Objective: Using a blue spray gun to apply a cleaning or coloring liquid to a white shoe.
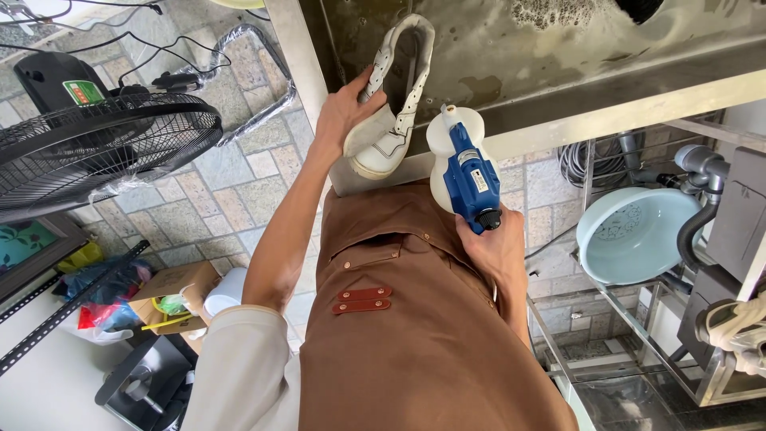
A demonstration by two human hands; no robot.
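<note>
brown apron (415,335), hands gripping shoe (391,120), sprayer (464,164)

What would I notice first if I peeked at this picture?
Probably the white shoe, held up by the left hand over the edge of a wet metal sink. Right beside it, the right hand grips a blue and white sprayer. A big black fan stands off to the left, over the tiled floor.
</note>
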